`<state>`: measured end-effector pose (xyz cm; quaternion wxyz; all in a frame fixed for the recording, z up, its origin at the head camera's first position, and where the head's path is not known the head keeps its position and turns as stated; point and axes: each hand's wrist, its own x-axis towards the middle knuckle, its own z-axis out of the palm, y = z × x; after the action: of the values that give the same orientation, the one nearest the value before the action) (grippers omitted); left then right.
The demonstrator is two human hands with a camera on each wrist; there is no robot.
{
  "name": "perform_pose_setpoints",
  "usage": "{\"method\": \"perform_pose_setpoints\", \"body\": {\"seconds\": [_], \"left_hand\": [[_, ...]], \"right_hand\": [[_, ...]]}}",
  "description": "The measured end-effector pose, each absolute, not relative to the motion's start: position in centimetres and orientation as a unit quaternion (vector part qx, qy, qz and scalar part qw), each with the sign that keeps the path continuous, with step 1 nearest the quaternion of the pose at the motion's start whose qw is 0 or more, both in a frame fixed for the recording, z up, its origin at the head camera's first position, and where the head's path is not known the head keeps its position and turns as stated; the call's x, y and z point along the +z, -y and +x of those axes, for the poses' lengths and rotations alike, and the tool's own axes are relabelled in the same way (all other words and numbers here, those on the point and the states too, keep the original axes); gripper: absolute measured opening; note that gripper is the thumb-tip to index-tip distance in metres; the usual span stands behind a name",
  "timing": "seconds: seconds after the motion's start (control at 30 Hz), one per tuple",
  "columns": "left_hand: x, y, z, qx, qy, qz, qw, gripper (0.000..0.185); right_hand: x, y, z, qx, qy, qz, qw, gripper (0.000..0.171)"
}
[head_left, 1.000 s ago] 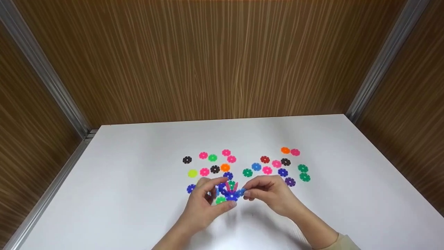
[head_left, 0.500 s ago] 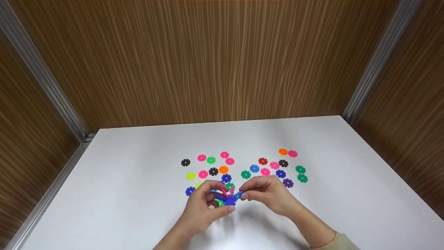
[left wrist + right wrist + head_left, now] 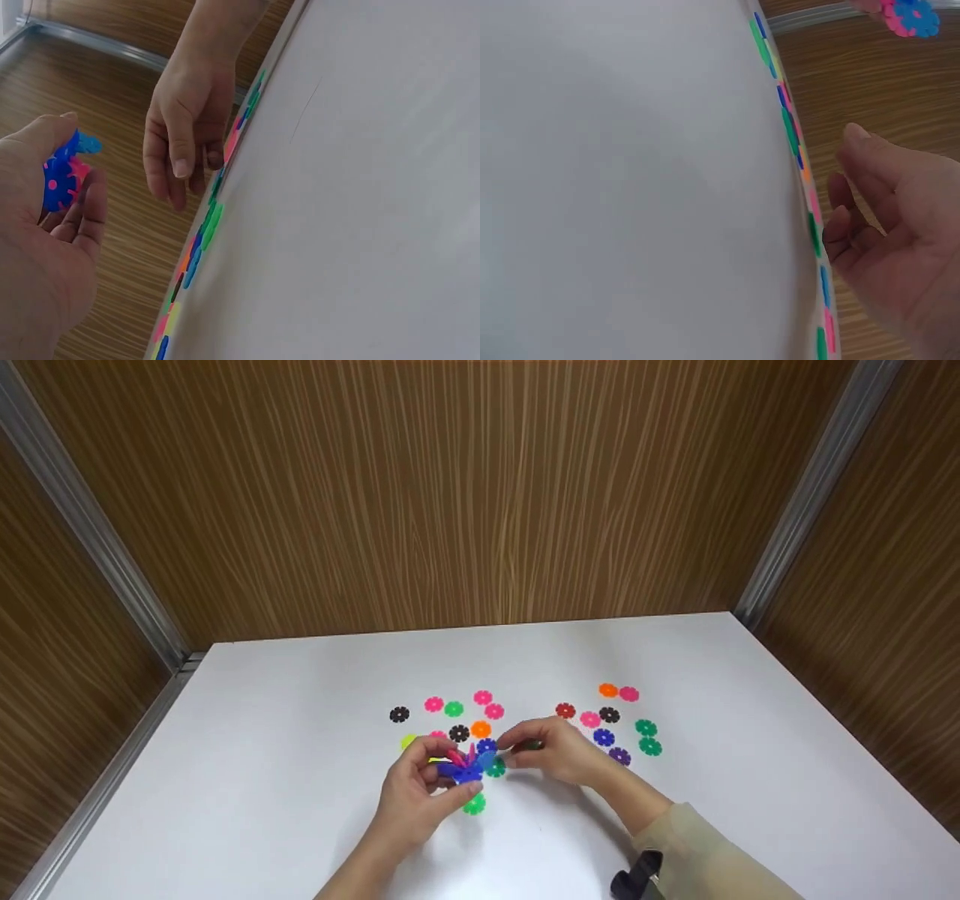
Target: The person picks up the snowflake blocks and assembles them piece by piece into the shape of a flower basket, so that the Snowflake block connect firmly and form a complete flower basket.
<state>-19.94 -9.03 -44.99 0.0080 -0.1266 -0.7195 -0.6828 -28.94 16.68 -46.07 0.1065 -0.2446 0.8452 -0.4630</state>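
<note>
My left hand (image 3: pixel 444 777) grips a small cluster (image 3: pixel 466 766) of joined blue and pink slotted discs between thumb and fingers, a little above the white table (image 3: pixel 300 720). The left wrist view shows the same cluster (image 3: pixel 64 169) at my left hand's (image 3: pixel 45 255) fingertips. It sits at the top edge of the right wrist view (image 3: pixel 909 16). My right hand (image 3: pixel 525 748) is apart from the cluster, its fingers loosely curled and pointing down at loose discs. In the right wrist view, my right hand (image 3: pixel 855 195) holds nothing. A green disc (image 3: pixel 495 769) lies between my hands.
Two groups of coloured discs lie flat on the table, one behind my left hand (image 3: pixel 454 709) and one behind my right (image 3: pixel 609 715). A light green disc (image 3: pixel 474 804) lies near my left fingers. Wood-panel walls (image 3: pixel 480 495) close in the back and sides.
My right hand has let go of the cluster and moved back and right, toward the loose discs. My left hand has carried the cluster slightly left and away. The light green disc beneath is now uncovered.
</note>
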Motion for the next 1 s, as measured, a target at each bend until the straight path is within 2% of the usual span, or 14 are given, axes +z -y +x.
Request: {"method": "perform_pose_setpoints", "body": {"seconds": [0.37,0.63,0.87,1.0], "left_hand": [[-45.0,9.2,-20.0,-0.685,0.717,-0.133,0.007,0.054],[-45.1,9.6,-20.0,-0.667,0.729,-0.153,0.027,0.053],[-45.4,9.4,-20.0,-0.665,0.729,-0.160,0.030,0.051],[-45.4,9.1,-19.8,-0.667,0.725,-0.172,0.028,0.052]], "right_hand": [[-46.8,-15.4,-28.6,-0.371,-0.874,-0.293,0.112,0.030],[-46.7,-15.8,-27.9,-0.344,-0.886,-0.290,0.108,0.018],[-45.6,-16.6,-25.7,-0.500,-0.820,-0.263,0.088,0.016],[-44.0,-16.3,-23.6,-0.574,-0.764,-0.283,0.081,0.017]]}}
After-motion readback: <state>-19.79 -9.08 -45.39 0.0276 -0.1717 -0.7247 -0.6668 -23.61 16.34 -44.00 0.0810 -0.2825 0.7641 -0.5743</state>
